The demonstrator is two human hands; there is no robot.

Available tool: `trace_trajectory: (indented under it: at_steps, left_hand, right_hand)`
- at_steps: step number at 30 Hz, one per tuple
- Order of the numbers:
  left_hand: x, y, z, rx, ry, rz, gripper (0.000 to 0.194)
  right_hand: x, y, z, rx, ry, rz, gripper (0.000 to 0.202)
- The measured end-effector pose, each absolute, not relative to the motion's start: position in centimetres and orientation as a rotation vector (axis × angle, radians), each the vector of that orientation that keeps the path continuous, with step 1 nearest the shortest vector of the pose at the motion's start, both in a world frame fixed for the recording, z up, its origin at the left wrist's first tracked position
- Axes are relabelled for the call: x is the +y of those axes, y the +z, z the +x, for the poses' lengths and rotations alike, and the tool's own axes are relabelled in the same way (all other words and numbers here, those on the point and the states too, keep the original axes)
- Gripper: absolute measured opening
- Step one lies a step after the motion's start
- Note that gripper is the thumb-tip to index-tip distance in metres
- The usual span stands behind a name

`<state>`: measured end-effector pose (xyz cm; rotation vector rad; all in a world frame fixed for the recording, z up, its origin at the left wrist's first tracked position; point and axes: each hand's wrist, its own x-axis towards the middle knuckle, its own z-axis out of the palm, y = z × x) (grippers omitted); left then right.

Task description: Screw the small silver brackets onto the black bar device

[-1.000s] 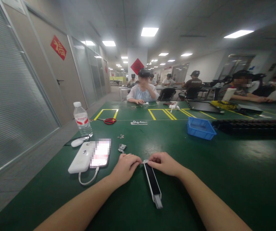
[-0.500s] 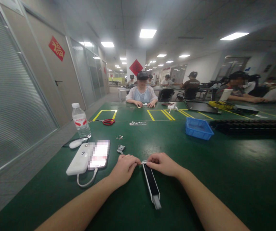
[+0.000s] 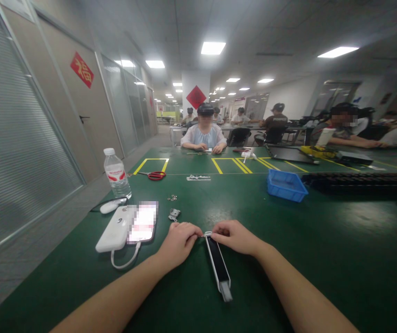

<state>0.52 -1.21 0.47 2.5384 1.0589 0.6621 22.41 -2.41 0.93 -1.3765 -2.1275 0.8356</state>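
A long narrow device (image 3: 218, 261), black on top with a white rim, lies on the green table (image 3: 323, 259), with a grey piece (image 3: 226, 292) sticking out of its near end. My right hand (image 3: 235, 237) is closed on the white loop at its far end, thumb and forefinger together. My left hand (image 3: 180, 241) pinches at the left side of that same end; what is between its fingertips is too small to make out. Just beyond my left hand lies a small grey metal part (image 3: 174, 214), and farther off several small rings (image 3: 172, 198).
To the left are a phone (image 3: 143, 223), a white power bank (image 3: 115, 230) with a cable, and a water bottle (image 3: 117, 173). Farther off lie red-handled scissors (image 3: 156, 175), white strips (image 3: 198, 177) and a blue tray (image 3: 286, 186). A person (image 3: 204, 134) sits opposite.
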Motion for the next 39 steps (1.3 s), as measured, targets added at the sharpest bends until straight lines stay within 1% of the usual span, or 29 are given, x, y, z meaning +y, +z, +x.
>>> trace_trajectory:
  at_steps: [5, 14, 19, 28, 39]
  left_hand:
    - [-1.28, 0.55, 0.56, 1.096, 0.69, 2.545, 0.018]
    - [-1.28, 0.46, 0.6, 1.138, 0.712, 2.527, 0.016]
    - [-1.5, 0.59, 0.65, 1.172, 0.706, 2.541, 0.011]
    - [-1.82, 0.95, 0.8, 1.122, 0.703, 2.566, 0.01]
    - [-1.29, 0.62, 0.7, 1.12, 0.685, 2.535, 0.005]
  right_hand:
    - [-2.56, 1.34, 22.2, -2.122, 0.832, -1.398, 0.026]
    - [-2.45, 0.99, 22.34, -2.131, 0.835, -1.379, 0.028]
    - [-2.48, 1.19, 22.2, -2.135, 0.812, -1.392, 0.027]
    - [-2.47, 1.12, 22.3, -2.136, 0.801, -1.394, 0.027]
    - [-2.42, 1.14, 22.17, -2.123, 0.821, -1.391, 0.027]
